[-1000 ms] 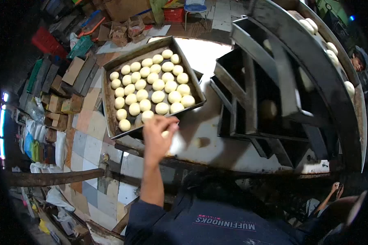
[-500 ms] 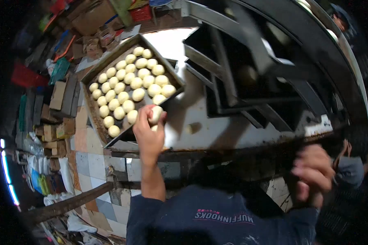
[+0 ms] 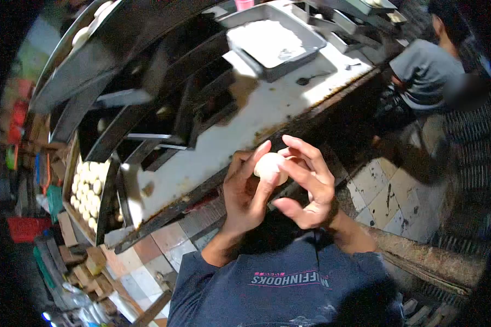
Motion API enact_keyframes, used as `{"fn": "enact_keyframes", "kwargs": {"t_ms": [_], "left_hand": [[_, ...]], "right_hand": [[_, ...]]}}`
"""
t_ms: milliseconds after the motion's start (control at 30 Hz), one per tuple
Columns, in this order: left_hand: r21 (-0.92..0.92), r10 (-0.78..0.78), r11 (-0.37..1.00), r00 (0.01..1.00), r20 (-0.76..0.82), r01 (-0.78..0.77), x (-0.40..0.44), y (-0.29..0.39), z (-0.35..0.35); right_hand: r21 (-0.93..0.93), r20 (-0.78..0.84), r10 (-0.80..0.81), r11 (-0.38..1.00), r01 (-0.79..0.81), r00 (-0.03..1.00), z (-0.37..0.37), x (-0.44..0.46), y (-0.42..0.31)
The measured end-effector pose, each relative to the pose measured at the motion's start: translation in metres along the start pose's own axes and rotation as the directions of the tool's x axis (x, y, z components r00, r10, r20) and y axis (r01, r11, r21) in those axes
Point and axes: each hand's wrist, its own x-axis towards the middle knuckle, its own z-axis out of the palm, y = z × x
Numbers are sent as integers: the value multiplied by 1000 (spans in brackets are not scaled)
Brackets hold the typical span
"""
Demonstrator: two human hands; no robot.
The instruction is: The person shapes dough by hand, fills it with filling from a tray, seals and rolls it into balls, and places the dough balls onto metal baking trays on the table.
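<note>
A pale round dough ball (image 3: pixel 267 167) is held up in front of my chest. My left hand (image 3: pixel 248 188) has its thumb and fingers around the ball. My right hand (image 3: pixel 309 182) is at the ball's other side, its fingertips touching it and its thumb apart below. At the far left, a dark metal tray (image 3: pixel 99 229) holds several similar dough balls (image 3: pixel 87 192) in rows. Stacked dark trays (image 3: pixel 147 117) stand between that tray and my hands, beyond the table edge.
A grey tub (image 3: pixel 311 52) of white powder stands on the white table (image 3: pixel 218 147), with a dark spoon-like tool (image 3: pixel 309 78) beside it. Another person (image 3: pixel 428 73) is at the right. Boxes (image 3: pixel 95 261) lie on the floor at lower left.
The view has swung right. My left hand has brought a dough ball away from the tray to my chest, and my right hand has come up to meet it.
</note>
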Motion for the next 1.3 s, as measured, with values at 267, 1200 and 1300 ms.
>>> {"fn": "enact_keyframes", "kwargs": {"t_ms": [267, 1200, 1300], "left_hand": [[-127, 150, 985, 952, 268, -119, 50, -43, 108], [-718, -500, 648, 853, -149, 254, 278, -157, 17], [32, -172, 983, 970, -172, 180, 277, -187, 12]], "right_hand": [[39, -487, 53, 998, -38, 872, -49, -8, 67], [-694, 482, 549, 715, -84, 682, -20, 285, 517], [-641, 469, 413, 767, -20, 781, -13, 279, 510]]}}
